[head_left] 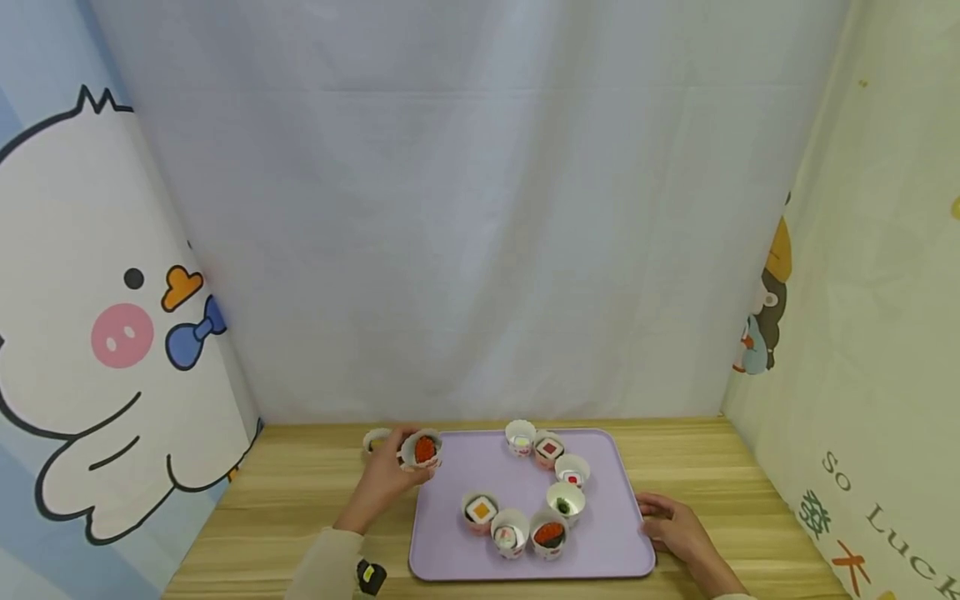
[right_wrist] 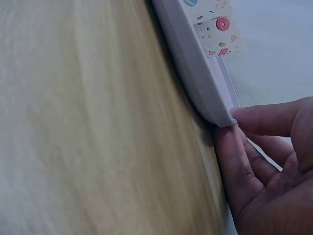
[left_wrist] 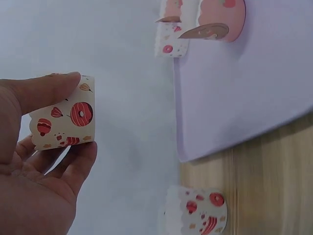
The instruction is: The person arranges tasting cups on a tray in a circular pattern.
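Observation:
My left hand (head_left: 384,477) grips a patterned paper baking cup (head_left: 410,460) above the lilac tray's left back corner. Inside that cup sits a toy-like sushi piece topped with red roe (head_left: 425,450). In the left wrist view, thumb and fingers press the cup's wall (left_wrist: 73,117) from opposite sides. At the tray's right edge, my right hand (head_left: 677,527) pinches the rim of the lilac tray (head_left: 600,546); the right wrist view shows the rim (right_wrist: 227,115) between its fingers. A second baking cup (head_left: 373,437) stands on the table behind the left hand, partly hidden by it.
Several more baking cups with sushi pieces stand on the tray in a curve, among them one with red roe (head_left: 549,535) and one with a green filling (head_left: 565,503). The wooden table (head_left: 285,500) ends at a pale curtain (head_left: 480,250); printed cloths hang at both sides.

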Demonstrator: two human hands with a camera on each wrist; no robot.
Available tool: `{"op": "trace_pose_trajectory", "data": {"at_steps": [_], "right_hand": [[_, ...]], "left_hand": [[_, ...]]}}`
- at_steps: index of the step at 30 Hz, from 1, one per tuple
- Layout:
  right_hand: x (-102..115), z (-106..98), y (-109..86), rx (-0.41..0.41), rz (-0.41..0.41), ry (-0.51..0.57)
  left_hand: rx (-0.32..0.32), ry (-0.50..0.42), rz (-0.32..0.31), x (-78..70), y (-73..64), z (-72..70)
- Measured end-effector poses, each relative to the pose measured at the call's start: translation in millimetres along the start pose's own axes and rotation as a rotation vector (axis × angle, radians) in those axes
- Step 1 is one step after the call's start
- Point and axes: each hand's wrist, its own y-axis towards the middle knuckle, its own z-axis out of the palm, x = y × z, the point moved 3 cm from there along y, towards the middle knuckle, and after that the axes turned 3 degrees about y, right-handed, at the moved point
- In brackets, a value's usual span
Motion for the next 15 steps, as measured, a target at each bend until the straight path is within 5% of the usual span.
{"op": "trace_pose_trajectory", "data": {"at_steps": [15], "right_hand": [[-1.2,-0.4,0.5,-0.020,0.009,-0.042]], "left_hand": [[0.102,0.006,-0.047,18.2,21.4,46.6]]}}
